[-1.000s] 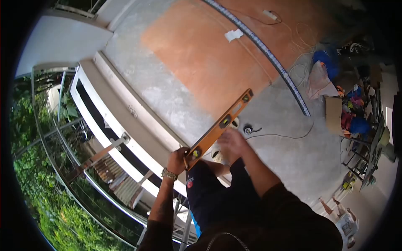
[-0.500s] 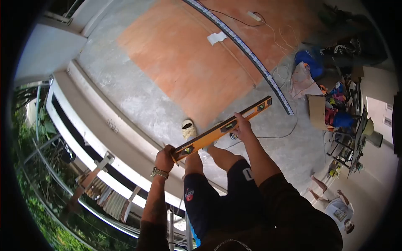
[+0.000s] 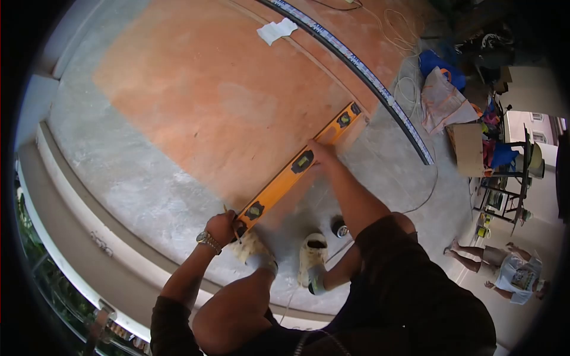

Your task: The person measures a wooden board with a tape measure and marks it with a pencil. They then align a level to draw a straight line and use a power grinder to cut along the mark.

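A long yellow spirit level (image 3: 274,193) lies slantwise low over the floor, along the near edge of an orange-coloured patch (image 3: 196,101). My left hand (image 3: 222,228), with a watch on the wrist, is closed on its lower left end. A thin pencil-like stick (image 3: 238,235) also pokes out from those fingers. Near the middle vial, my right hand (image 3: 321,154) grips the level from its near side, fingers over the top edge. Both my shoes, one a pale clog (image 3: 313,255), are just below the level.
A long black strip with a printed label (image 3: 356,62) curves across the floor beyond the level. White paper (image 3: 276,31) lies on the orange patch. A round can (image 3: 339,227) stands near my right foot. Bags, a cardboard box (image 3: 469,148) and a person (image 3: 515,270) are at the right.
I have bent down, and the level has gone from above my feet to low over the orange patch's edge. Both hands have kept hold of it.
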